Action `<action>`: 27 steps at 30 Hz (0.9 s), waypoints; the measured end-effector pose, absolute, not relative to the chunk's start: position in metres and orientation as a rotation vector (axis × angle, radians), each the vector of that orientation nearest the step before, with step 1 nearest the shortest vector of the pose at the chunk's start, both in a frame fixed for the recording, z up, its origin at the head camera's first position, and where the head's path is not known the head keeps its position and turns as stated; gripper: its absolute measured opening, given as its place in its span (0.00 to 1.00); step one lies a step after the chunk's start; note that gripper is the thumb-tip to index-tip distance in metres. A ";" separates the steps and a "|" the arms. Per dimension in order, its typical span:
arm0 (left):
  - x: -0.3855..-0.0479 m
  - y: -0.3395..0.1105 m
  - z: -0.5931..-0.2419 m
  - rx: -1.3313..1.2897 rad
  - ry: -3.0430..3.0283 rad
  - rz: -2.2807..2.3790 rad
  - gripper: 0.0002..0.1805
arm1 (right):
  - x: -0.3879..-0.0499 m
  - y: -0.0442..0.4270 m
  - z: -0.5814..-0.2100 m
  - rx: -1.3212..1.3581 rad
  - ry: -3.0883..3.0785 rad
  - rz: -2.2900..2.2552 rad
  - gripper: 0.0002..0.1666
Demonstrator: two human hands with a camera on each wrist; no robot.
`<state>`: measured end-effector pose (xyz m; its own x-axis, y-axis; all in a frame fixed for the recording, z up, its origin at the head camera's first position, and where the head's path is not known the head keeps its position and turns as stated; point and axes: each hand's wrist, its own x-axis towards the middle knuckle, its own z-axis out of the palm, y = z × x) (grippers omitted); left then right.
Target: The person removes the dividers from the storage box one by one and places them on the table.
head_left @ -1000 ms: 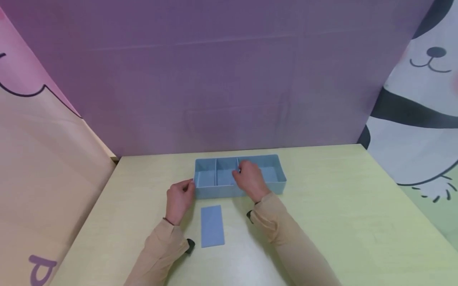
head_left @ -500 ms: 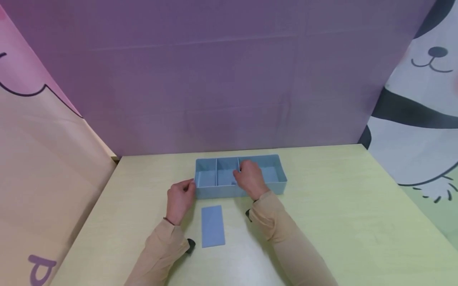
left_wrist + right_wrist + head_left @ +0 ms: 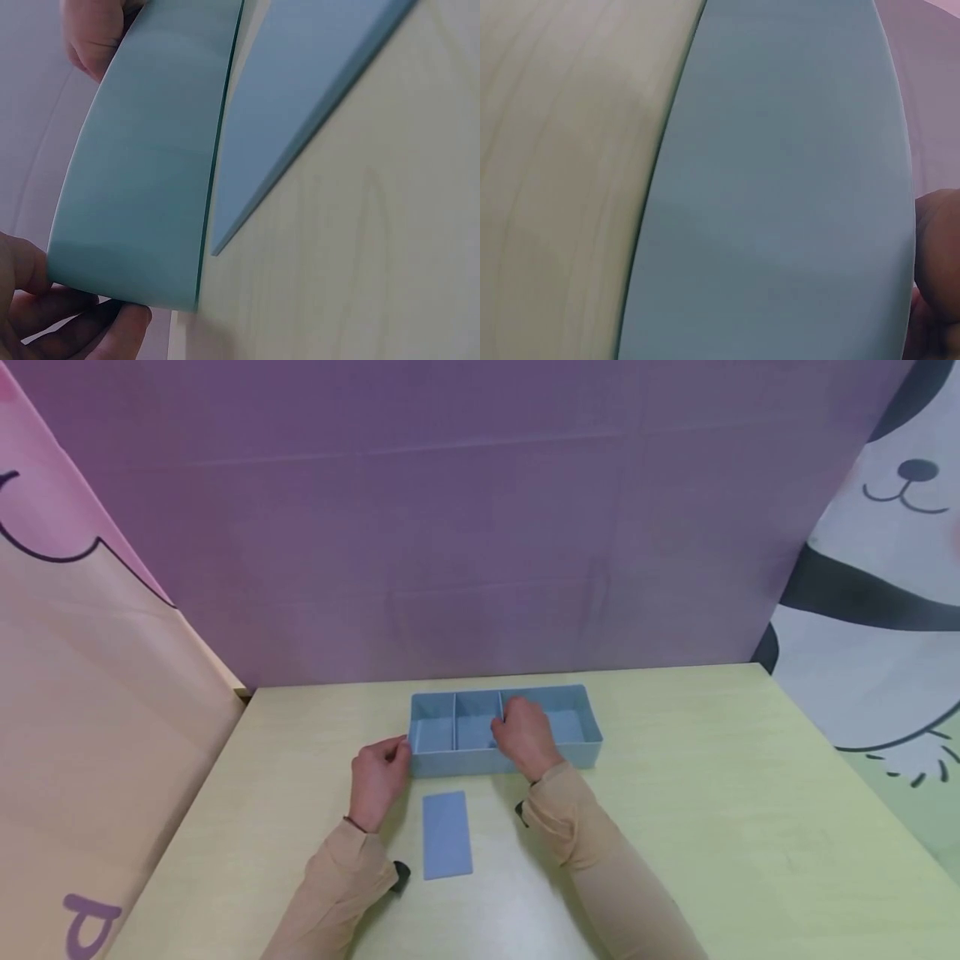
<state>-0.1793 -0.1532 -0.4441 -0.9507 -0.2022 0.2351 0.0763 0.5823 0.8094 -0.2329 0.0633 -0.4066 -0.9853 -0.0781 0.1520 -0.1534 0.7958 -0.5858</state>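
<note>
A light-blue divided box [image 3: 465,763] stands near the table's back edge. My left hand [image 3: 377,783] grips its left end near the front corner; in the left wrist view the fingertips [image 3: 129,321] lie against the end wall. My right hand [image 3: 523,737] reaches over the front wall, its curled fingers at the divider [image 3: 501,697] between the middle and right compartments. Its fingertips are hidden inside the box, but they seem to pinch that divider. In the right wrist view the box wall [image 3: 780,180] covers most of the hand. A flat blue plate [image 3: 447,835] lies between my forearms.
Another divider [image 3: 453,720] stands between the left and middle compartments. The pale wooden table [image 3: 720,827] spreads to both sides, with a purple backdrop [image 3: 450,543] along its back edge. Printed cloths hang left and right.
My right hand stays at the divider, with only a very slight shift. The left hand, box and blue plate keep their places on the table.
</note>
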 end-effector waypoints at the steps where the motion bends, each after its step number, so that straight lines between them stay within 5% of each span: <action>1: -0.179 -0.153 -0.444 0.104 -2.512 -1.304 0.16 | -0.233 0.063 -0.407 0.185 -2.859 0.944 0.27; 27: -0.178 -0.153 -0.443 0.091 -2.485 -1.285 0.15 | -0.233 0.062 -0.411 0.209 -2.777 0.904 0.25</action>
